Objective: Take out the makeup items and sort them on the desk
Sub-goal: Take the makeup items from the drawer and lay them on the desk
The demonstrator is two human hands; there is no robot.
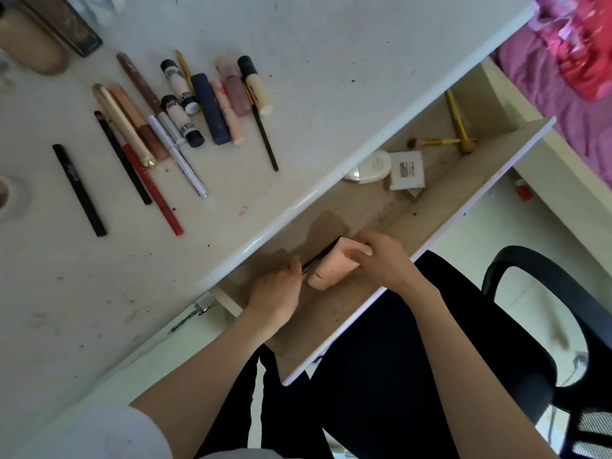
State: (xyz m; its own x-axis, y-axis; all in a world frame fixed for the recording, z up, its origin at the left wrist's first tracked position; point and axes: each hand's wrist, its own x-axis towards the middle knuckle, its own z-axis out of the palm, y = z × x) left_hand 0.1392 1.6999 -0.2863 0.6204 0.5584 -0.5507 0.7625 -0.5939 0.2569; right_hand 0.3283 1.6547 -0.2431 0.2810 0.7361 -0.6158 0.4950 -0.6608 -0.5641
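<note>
Both my hands are inside the open wooden drawer (427,207). My right hand (385,256) grips a peach-coloured tube (334,270) lying on the drawer floor. My left hand (276,293) pinches a thin black pencil-like item (323,255) beside that tube. Further along the drawer lie a white compact box (406,170), a round white bottle (372,167) and yellow-handled brushes (457,127). On the white desk (331,44) several pencils, tubes and lipsticks lie in rows, among them a red pencil (152,190) and a dark blue tube (210,109).
A lone black pencil (79,190) lies at the desk's left. A dark case (66,24) and a beige bottle (29,41) stand at the far left corner. A black office chair (546,309) is under me; a pink bed cover (569,61) is at the right.
</note>
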